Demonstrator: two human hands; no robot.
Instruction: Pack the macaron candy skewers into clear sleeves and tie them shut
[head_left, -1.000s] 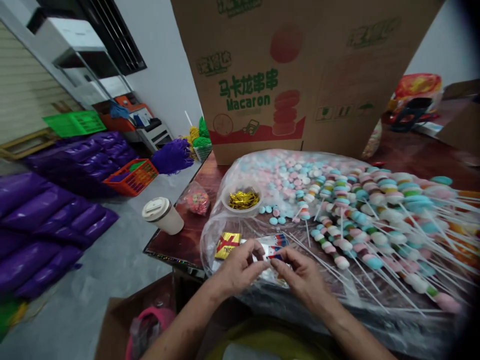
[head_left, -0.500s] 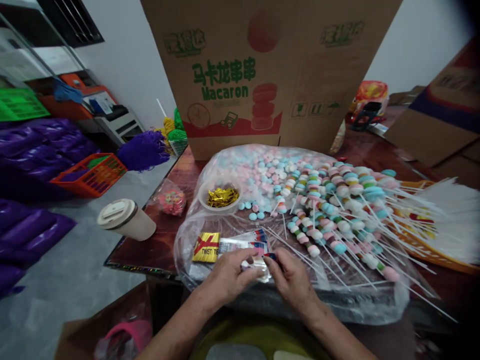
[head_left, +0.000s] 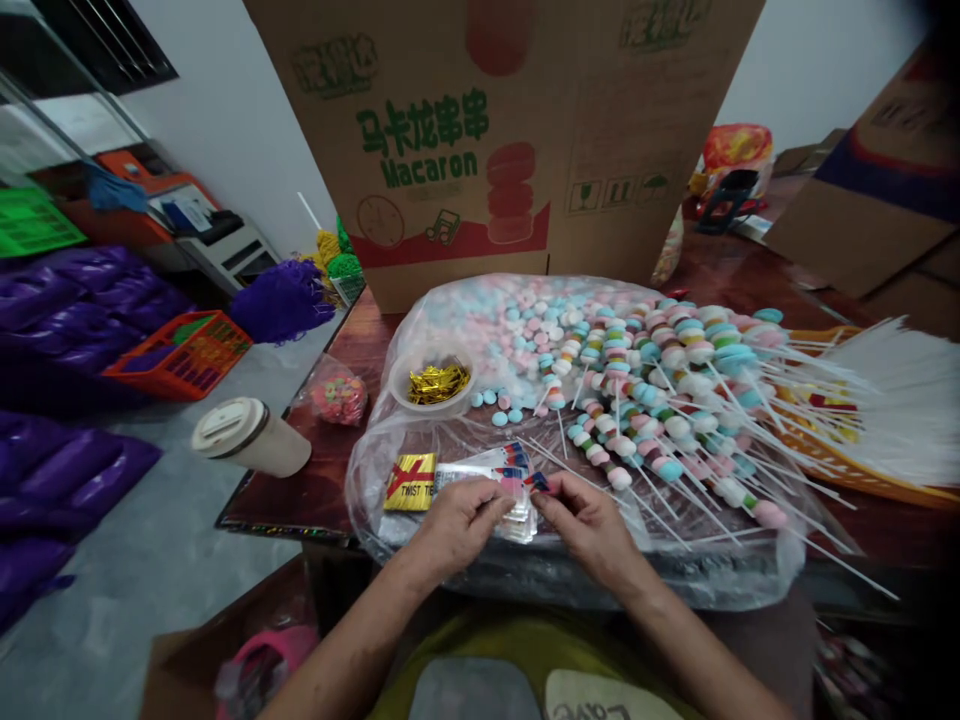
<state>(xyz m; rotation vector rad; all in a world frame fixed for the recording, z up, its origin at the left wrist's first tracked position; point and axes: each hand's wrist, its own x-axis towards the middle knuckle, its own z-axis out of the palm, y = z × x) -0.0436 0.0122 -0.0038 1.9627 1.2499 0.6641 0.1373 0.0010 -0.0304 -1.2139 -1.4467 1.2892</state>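
Observation:
My left hand and my right hand meet at the near edge of the table, both pinching a stack of small clear printed bags. A gold twist-tie packet lies just left of my left hand. Behind it stands a small bowl of gold twist ties. To the right lies a heap of pastel candy skewers with white sticks pointing toward me, and loose candy discs behind, all on a clear plastic sheet.
A large "Macaron" cardboard box stands at the back. A lidded paper cup and a small bag of sweets sit left. An orange tray with white sticks lies right. Purple bags and an orange basket occupy the floor.
The view swung right and down, so everything shifted left. Both hands stay pinched on the small bags, fingers working slightly at the stack's top edge.

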